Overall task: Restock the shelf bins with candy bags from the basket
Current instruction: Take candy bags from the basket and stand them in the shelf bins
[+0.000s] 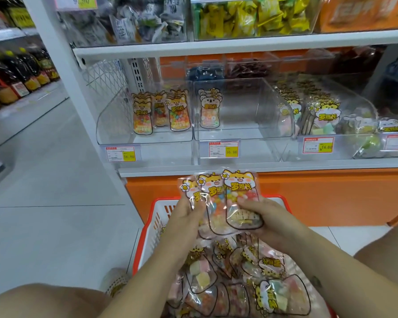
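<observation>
A fanned stack of three candy bags (228,198) with a cartoon dog print is held up over the red basket (157,216). My left hand (185,216) grips the stack's left edge and my right hand (260,214) grips its right side. Several more candy bags (239,278) fill the basket below. On the shelf, the left clear bin (145,138) has a few upright bags of the same print at its back. The middle clear bin (244,131) has a small stack of koala-print bags at its left.
A right bin (317,120) is packed with marshmallow bags. The shelf above carries bins of yellow and grey packets (251,17). An orange shelf base (308,193) stands behind the basket. Bottles (16,74) line an aisle shelf at left. My knees frame the basket.
</observation>
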`<state>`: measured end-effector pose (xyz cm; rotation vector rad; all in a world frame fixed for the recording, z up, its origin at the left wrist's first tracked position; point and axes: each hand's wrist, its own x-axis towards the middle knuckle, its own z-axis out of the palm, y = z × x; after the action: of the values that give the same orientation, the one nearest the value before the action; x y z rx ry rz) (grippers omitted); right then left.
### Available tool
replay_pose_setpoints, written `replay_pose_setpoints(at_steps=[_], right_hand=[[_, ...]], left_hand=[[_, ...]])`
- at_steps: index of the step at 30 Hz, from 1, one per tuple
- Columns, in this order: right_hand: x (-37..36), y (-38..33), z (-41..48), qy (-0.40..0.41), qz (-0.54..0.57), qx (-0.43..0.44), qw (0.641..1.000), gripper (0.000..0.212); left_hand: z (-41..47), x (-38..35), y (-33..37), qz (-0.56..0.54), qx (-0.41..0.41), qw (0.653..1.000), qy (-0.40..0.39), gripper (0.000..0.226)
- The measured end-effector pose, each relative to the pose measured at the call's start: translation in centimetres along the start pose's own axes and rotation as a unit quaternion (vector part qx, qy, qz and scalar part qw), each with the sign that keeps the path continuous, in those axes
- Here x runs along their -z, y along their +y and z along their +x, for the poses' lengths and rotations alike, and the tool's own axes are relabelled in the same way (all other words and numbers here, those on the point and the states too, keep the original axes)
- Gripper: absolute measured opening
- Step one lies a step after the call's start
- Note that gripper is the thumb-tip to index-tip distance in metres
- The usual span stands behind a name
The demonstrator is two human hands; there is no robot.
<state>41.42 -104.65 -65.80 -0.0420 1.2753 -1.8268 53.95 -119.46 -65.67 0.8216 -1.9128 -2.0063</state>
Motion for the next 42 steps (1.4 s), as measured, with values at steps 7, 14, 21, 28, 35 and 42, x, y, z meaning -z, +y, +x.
replay_pose_setpoints(at_steps=[7,14,21,28,35,42], right_hand=[[-2.3,-0.1,0.3,-0.064,-0.135,0.082,0.985,0.045],[-9.2,-4.2,2.5,-0.13,-0.236,0.093,0.959,0.025],[-15.1,-9.4,7.6,-0.144,-0.348,0.155,0.913,0.022],[-19.3,-14.0,15.3,-0.127,-0.492,0.205,0.836,0.025],[-20.9,-15.4,25.4,-0.083,-0.569,0.162,0.802,0.018],[-23.9,-16.8,32.2,-0.14,-0.567,0.106,0.805,0.034]], left_hand=[[-0.7,0.1,1.0,0.014,-0.027,0.999,-0.02,0.034],[1.4,4.0,5.9,-0.009,-0.065,0.997,-0.037,0.057],[7.2,11.2,12.4,0.076,-0.088,0.993,-0.032,0.076],[16.8,14.3,14.4,0.119,-0.081,0.988,0.053,0.067],[25.8,14.9,13.4,0.111,-0.006,0.987,0.12,0.049],[31.2,16.3,12.6,0.143,0.003,0.965,0.218,0.053]])
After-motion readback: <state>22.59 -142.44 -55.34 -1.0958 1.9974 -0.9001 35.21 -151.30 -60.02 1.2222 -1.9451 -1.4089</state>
